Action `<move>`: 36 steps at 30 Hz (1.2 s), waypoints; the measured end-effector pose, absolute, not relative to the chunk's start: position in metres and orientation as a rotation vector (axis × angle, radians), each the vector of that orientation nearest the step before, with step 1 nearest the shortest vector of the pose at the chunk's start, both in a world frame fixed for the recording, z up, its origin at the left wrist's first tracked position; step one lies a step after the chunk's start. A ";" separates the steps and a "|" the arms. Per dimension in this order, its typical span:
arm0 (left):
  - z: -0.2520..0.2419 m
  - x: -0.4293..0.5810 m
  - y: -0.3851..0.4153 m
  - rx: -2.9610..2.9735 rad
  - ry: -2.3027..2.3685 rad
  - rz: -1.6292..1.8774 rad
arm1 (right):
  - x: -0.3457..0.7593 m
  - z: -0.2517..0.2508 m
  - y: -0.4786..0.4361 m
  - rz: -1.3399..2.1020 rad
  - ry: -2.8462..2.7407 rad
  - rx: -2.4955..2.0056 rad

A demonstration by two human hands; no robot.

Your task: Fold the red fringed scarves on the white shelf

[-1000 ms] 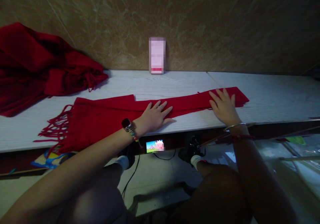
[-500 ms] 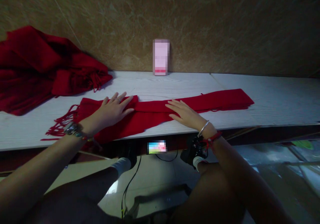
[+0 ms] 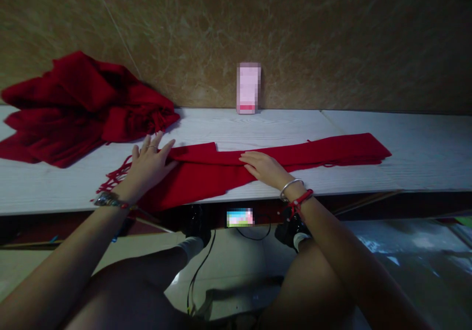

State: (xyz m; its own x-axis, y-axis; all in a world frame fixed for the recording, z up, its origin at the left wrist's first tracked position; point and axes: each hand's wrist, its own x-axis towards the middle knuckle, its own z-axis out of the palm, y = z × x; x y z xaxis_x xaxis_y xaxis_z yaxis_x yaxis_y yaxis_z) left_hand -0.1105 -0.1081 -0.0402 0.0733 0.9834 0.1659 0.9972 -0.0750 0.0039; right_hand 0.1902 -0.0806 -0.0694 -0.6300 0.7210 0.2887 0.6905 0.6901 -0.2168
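The red scarf lies along my white shelf, its right stretch already folded narrow, its left end by the fringe still wide, only partly turned over. My left hand spreads its fingers there, nearer the fringe than half a second ago; my right hand rests mid-scarf, fingers close together, whether pinching I cannot tell. Beyond lies a red heap

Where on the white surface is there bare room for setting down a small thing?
Bare: white surface right of the red scarf, and the strip between scarf and wall, right of the pink object. Crowded: left, where the red heap, scarf's fringe and left hand are close together.
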 end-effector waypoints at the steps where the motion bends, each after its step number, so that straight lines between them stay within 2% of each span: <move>1: -0.038 -0.112 -0.108 -2.197 -2.125 -0.254 | 0.190 -0.071 -0.080 0.120 -2.536 -1.107; 5: -0.029 -0.121 -0.104 -2.179 -2.388 -0.492 | 0.192 -0.075 -0.081 0.147 -2.492 -1.097; 15: -0.001 -0.116 -0.111 -2.027 -2.562 -1.184 | 0.197 -0.076 -0.080 0.181 -2.424 -1.144; 20: 0.008 -0.087 -0.119 -2.335 -2.298 -1.445 | 0.197 -0.078 -0.079 0.188 -2.426 -1.125; 25: 0.000 -0.064 -0.114 -2.817 -2.071 -0.991 | 0.198 -0.078 -0.081 0.173 -2.424 -1.137; 31: -0.002 -0.080 -0.110 -2.476 -1.909 -0.627 | 0.196 -0.075 -0.083 0.163 -2.432 -1.153; 36: -0.019 -0.099 -0.113 -2.139 -2.250 -0.144 | 0.197 -0.075 -0.084 0.169 -2.437 -1.173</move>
